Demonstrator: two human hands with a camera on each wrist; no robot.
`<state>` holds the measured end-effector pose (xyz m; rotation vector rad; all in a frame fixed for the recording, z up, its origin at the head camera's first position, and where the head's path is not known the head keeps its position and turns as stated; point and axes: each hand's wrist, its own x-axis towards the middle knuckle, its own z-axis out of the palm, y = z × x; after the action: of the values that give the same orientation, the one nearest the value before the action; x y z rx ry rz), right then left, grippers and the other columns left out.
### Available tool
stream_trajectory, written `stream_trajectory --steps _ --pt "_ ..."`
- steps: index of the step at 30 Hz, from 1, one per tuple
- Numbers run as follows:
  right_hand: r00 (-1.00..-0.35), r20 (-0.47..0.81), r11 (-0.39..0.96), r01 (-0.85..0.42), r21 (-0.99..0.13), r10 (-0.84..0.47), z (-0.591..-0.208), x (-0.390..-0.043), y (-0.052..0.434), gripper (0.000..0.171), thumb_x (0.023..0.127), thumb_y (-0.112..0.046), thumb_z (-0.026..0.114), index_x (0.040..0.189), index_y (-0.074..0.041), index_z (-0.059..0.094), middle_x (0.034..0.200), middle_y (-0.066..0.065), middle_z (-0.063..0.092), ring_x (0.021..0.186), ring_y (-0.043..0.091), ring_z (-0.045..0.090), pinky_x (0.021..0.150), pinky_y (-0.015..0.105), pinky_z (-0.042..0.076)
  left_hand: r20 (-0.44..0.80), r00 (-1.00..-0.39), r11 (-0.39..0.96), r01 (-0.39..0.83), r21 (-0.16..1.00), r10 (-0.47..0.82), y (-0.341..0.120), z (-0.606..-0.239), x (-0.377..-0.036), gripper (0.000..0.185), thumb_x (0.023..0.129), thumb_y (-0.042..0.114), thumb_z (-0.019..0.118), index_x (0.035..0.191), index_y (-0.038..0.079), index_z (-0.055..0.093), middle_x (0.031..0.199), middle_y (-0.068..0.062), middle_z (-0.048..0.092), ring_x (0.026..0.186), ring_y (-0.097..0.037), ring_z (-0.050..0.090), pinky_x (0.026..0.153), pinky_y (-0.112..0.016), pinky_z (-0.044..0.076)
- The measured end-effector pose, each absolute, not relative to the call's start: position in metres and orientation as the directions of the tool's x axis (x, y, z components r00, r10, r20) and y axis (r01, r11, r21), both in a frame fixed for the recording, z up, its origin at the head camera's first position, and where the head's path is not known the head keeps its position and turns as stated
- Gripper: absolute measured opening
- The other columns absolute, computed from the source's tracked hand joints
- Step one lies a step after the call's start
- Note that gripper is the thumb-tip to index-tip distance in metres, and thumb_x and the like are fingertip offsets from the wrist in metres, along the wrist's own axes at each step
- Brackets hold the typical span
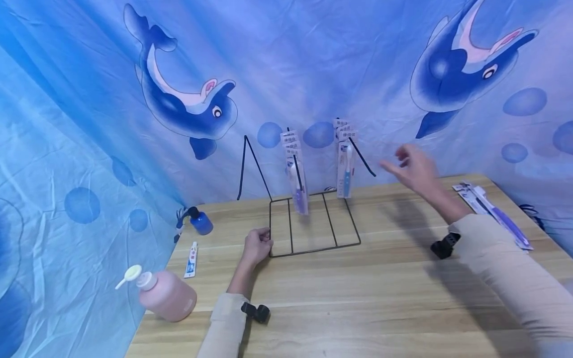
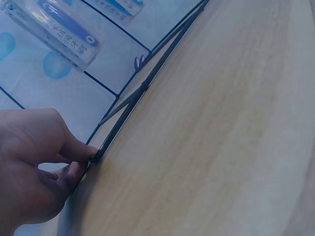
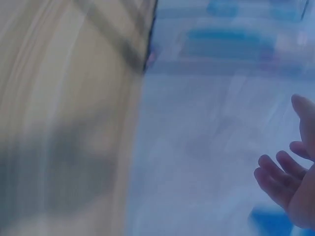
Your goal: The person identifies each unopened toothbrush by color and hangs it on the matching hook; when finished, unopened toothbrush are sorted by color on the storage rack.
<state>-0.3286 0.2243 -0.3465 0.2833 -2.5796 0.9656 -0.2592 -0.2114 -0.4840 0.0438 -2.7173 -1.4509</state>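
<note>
My left hand (image 1: 258, 246) pinches the left side of the black wire rack's base (image 1: 313, 251) between thumb and fingers; the left wrist view shows the fingertips (image 2: 81, 156) on the wire. Packaged toothbrushes hang from two of the rack's arms: a purple group (image 1: 299, 191) in the middle and a blue group (image 1: 346, 169) at the right. The rack's left arm (image 1: 251, 154) is bare. My right hand (image 1: 414, 169) is in the air to the right of the blue group, its fingers loosely bent and nothing in them; in the right wrist view the fingers (image 3: 280, 179) are spread.
Two or so packaged toothbrushes (image 1: 494, 214) lie at the table's right. On the left stand a pink pump bottle (image 1: 167, 297) and a small blue bottle (image 1: 202, 223), with a toothpaste tube (image 1: 191, 260) lying between them. A blue dolphin-print curtain (image 1: 313, 64) hangs behind the table.
</note>
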Motion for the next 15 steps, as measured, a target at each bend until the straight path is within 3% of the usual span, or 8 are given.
stream_trajectory --steps 7,10,15 --pt "-0.964 0.260 0.882 -0.069 -0.467 0.062 -0.378 -0.335 0.329 0.075 0.095 -0.060 0.051 0.119 0.011 0.051 0.111 0.039 0.056 0.093 0.052 0.057 0.069 0.060 0.049 0.029 -0.999 0.545 0.004 0.838 -0.037 -0.207 -0.486 -0.262 0.045 0.083 -0.012 0.062 0.127 -0.016 0.056 0.095 -0.016 0.062 0.086 -0.023 0.059 0.074 -0.027 0.057" --pt "-0.972 0.218 0.905 -0.009 -0.426 0.093 -0.386 -0.335 0.358 0.077 0.096 -0.061 0.048 0.118 0.013 0.050 0.108 0.039 0.057 0.086 0.050 0.059 0.061 0.057 0.050 0.025 -0.999 0.543 -0.003 0.839 -0.045 -0.209 -0.486 -0.262 0.046 0.082 -0.012 0.062 0.128 -0.016 0.055 0.096 -0.016 0.062 0.088 -0.024 0.059 0.074 -0.025 0.057" --pt "-0.981 0.144 0.910 0.062 -0.410 0.132 -0.397 -0.331 0.392 0.076 0.097 -0.056 0.048 0.119 0.017 0.046 0.106 0.041 0.055 0.080 0.047 0.059 0.058 0.054 0.049 0.030 -0.998 0.549 -0.002 0.836 -0.051 -0.210 -0.487 -0.263 0.046 0.082 -0.012 0.062 0.128 -0.016 0.055 0.098 -0.017 0.061 0.090 -0.026 0.059 0.074 -0.025 0.057"
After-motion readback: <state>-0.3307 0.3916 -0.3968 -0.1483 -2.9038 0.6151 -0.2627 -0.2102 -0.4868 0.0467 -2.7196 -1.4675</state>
